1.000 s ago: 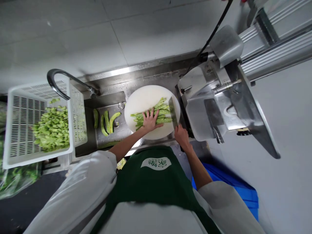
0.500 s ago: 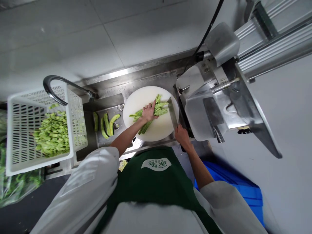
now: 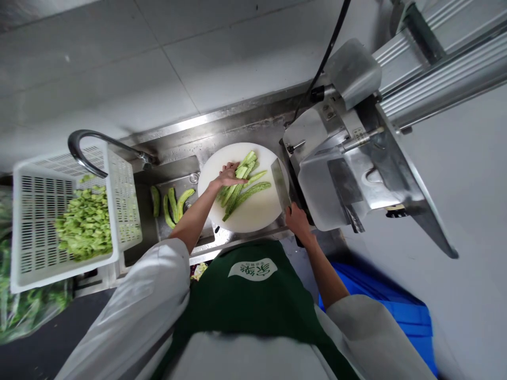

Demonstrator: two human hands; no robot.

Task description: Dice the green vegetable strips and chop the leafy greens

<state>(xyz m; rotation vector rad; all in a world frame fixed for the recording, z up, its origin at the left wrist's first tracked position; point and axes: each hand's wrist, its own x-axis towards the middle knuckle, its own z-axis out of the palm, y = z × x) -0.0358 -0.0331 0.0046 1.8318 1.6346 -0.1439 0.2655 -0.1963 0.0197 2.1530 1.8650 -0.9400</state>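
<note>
On the round white cutting board (image 3: 261,219) lie long pale-green gourd strips (image 3: 242,182), some bunched together and others loose towards the right. My left hand (image 3: 229,175) is on the bunch's upper left part, its thumb stretched across the strips and its other fingers curled at the far side. With my right hand (image 3: 298,220) I grip the handle of a cleaver (image 3: 280,184). Its broad blade rests along the right side of the board, apart from the strips.
Left of the board, several whole peeled gourds (image 3: 171,205) lie in a steel sink (image 3: 162,227) below a curved faucet (image 3: 89,132). A white basket (image 3: 119,211) holds chopped green pieces (image 3: 85,221). A metal slicing machine (image 3: 340,158) stands close on the right; blue bins (image 3: 396,311) are below it.
My left hand has shifted left and turned the strips to a steeper slant, with some left loose on the right. The cleaver has stayed at the board's right side.
</note>
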